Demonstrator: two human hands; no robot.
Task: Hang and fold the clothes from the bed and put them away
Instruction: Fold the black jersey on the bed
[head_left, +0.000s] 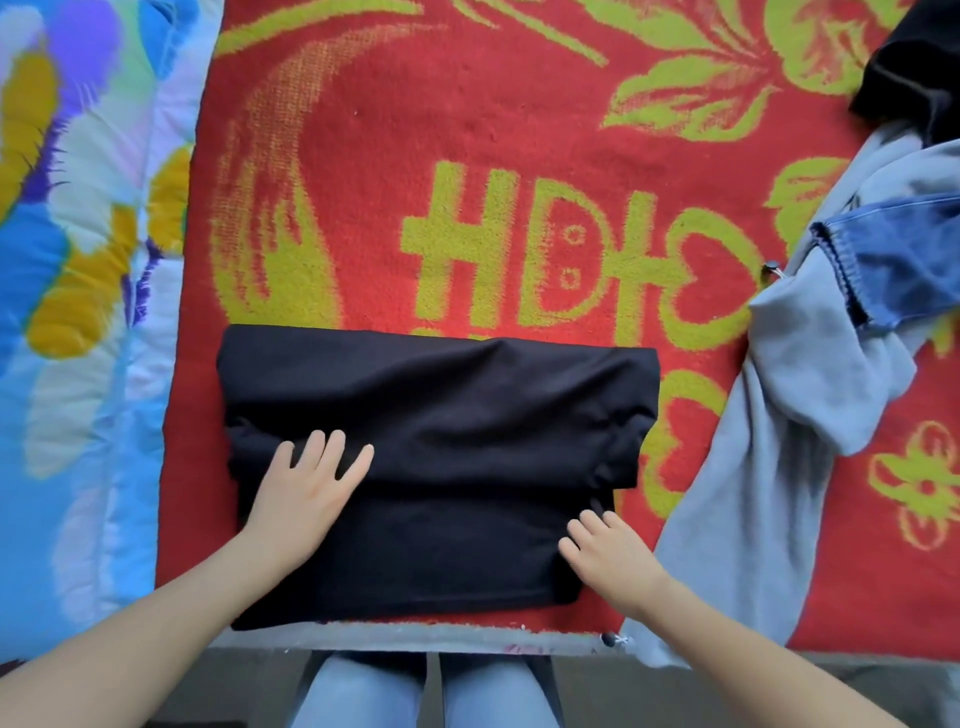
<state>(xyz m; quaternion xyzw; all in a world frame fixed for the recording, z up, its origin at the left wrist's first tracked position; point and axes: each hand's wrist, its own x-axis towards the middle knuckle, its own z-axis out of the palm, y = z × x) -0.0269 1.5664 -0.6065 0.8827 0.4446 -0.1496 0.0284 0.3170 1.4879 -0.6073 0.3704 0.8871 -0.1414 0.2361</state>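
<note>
A black garment (441, 415) lies folded into a wide rectangle on the red and green blanket (467, 130), near the bed's front edge. My left hand (306, 493) rests flat on its left part, fingers spread and straight. My right hand (608, 551) lies on the garment's lower right corner, fingers straight and touching the cloth. A grey hoodie (769, 441) is heaped at the right, with a blue denim piece (909, 260) on top of it. Another black garment (914, 67) sits in the far right corner.
A quilt (78, 260) with blue, yellow and purple flowers covers the left side of the bed. The bed's front edge (415, 636) runs just below the folded garment. My legs in light jeans (426, 691) stand against it.
</note>
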